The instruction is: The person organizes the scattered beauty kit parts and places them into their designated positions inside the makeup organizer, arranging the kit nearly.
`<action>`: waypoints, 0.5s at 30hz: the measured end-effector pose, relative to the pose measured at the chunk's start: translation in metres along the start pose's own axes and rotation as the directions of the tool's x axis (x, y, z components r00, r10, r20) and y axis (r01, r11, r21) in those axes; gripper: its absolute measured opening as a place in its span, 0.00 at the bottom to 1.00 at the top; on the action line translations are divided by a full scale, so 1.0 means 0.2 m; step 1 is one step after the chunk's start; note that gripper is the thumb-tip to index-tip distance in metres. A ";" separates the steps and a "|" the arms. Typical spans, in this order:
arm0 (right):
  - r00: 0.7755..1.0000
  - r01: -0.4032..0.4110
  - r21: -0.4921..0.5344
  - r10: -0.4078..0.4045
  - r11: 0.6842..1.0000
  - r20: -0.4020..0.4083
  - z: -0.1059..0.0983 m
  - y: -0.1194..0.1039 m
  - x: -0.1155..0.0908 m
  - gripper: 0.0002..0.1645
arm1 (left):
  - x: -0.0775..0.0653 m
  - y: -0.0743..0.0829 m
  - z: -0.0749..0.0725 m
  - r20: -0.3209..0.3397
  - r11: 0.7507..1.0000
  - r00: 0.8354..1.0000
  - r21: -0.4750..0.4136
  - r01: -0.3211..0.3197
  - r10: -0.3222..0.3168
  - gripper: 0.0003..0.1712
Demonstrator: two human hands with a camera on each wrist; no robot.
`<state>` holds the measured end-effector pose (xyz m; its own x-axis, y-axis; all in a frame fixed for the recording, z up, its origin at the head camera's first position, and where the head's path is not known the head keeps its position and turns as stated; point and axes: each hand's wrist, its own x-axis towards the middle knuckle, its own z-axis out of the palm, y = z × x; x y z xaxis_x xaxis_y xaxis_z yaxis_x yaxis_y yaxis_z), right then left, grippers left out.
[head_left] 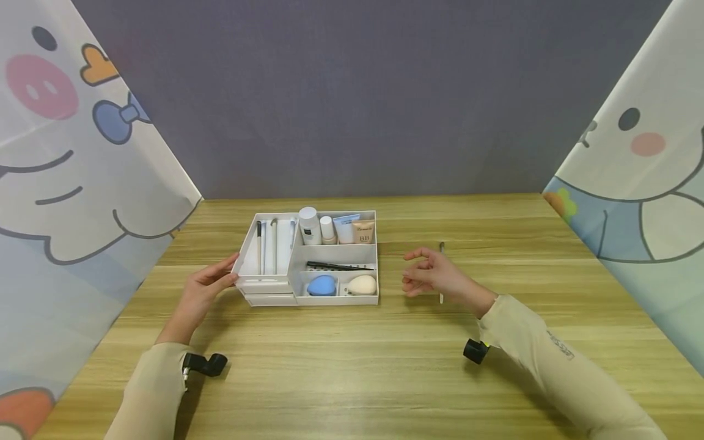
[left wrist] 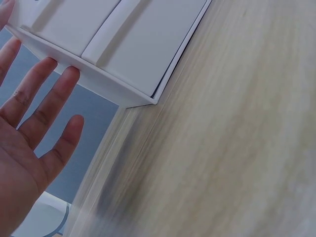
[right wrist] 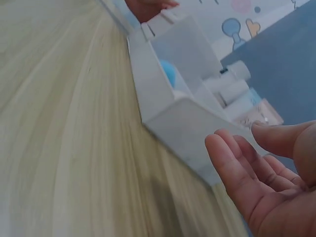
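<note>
A white cosmetics organizer [head_left: 338,300] stands on the table. My left hand [head_left: 203,293] touches its left side with fingers extended; the left wrist view shows several fingertips [left wrist: 72,74] against the wall beside the drawers [left wrist: 148,49]. To the organizer's right, my right hand [head_left: 437,275] hovers with loosely bent fingers, holding nothing. Partly hidden behind that hand lies a thin makeup brush [head_left: 442,246]. Several brushes [head_left: 274,247] lie in the organizer's left top tray. Its other compartments hold a black pencil-like stick [head_left: 338,266], a blue makeup sponge [head_left: 321,285] and a cream one [head_left: 362,285].
Along the organizer's back row stand a white bottle [head_left: 310,227], a smaller white-capped bottle [head_left: 327,231], a pale blue tube [head_left: 346,228] and a beige tube [head_left: 363,231]. The wooden table [head_left: 341,379] meets a grey panel [head_left: 363,98] behind, with cartoon-printed cloth at both sides.
</note>
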<state>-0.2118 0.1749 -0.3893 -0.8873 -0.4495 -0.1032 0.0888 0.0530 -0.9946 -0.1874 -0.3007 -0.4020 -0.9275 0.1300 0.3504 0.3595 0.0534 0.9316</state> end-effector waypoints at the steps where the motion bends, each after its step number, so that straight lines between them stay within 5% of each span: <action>1: 1.000 -0.008 -0.004 0.008 1.000 -0.001 -0.01 0.01 -0.01 0.29 | 0.00 0.00 0.00 -0.001 1.000 1.000 0.002 0.002 -0.002 0.24; 15: 0.994 -0.088 -0.086 0.083 0.992 -0.068 -0.23 0.05 -0.08 0.29 | 0.00 0.00 0.00 -0.001 1.000 1.000 -0.004 0.000 0.000 0.23</action>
<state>-0.2174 0.2234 -0.3974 -0.9057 -0.3817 -0.1844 0.1276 0.1692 -0.9773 -0.1872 -0.3006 -0.4023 -0.9275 0.1287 0.3509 0.3593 0.0490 0.9319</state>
